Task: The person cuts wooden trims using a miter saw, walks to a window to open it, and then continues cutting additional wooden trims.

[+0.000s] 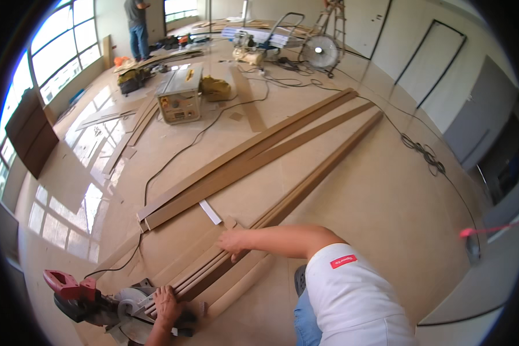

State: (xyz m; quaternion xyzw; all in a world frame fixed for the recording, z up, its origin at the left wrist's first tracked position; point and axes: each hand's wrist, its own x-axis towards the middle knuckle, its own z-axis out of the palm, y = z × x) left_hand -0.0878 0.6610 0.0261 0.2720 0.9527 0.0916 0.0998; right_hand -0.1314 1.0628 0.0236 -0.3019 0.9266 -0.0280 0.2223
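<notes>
A bundle of long brown trim boards (294, 196) runs from the saw at lower left toward the far right. My left hand (166, 304) is closed over the near end of these boards, right beside the blade guard of a mitre saw (130, 308). The saw has a red handle (69, 284) and rests low on the floor. Farther along the same boards, my right hand (233, 241) grips them from above, its arm reaching across from the right. The undersides of both grips are hidden. A short white strip (210, 212) lies just beyond my right hand.
More long brown boards (242, 158) lie beyond the bundle. A table saw (180, 98) stands farther back, near a black cable (205, 130). A round fan (320, 52), a compressor (248, 52) and a ladder (331, 20) are at the back. Another person (137, 29) stands far left.
</notes>
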